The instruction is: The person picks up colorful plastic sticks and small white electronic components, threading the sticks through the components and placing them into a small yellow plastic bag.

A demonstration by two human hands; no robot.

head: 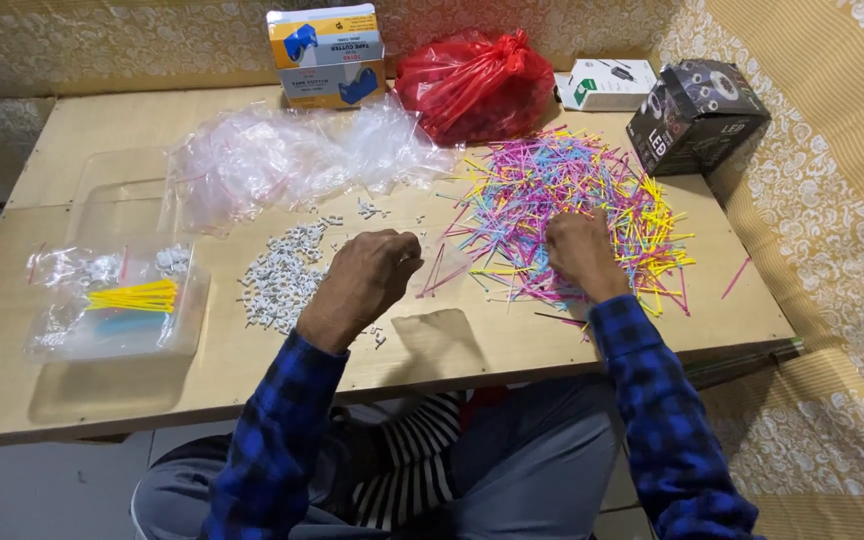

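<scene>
At the far left of the low wooden table point(72, 390) stands a clear plastic tray point(117, 335). It holds one bundle of yellow cable ties point(134, 296) and two or three small filled bags. Next comes a heap of empty clear plastic bags point(282, 155) and, in front of it, a scatter of small white clips point(277, 280) — too many to count.

The left hand point(367, 278) hovers just right of the clips, its fingers curled into a loose fist; I cannot tell whether it holds anything. The right hand point(580, 252) rests on the near edge of the pile of coloured cable ties point(567, 205), fingers bent down into it; a grip is not visible.

The ties — pink, blue, yellow, purple, some hundreds — look very light, thin and springy, and probably slippery when tangled. I judge they are best pinched near the middle, several together.

Behind stand one blue-and-yellow box point(327, 55), one tied red bag point(472, 85), one white box point(607, 85) and one dark box point(697, 115).
</scene>
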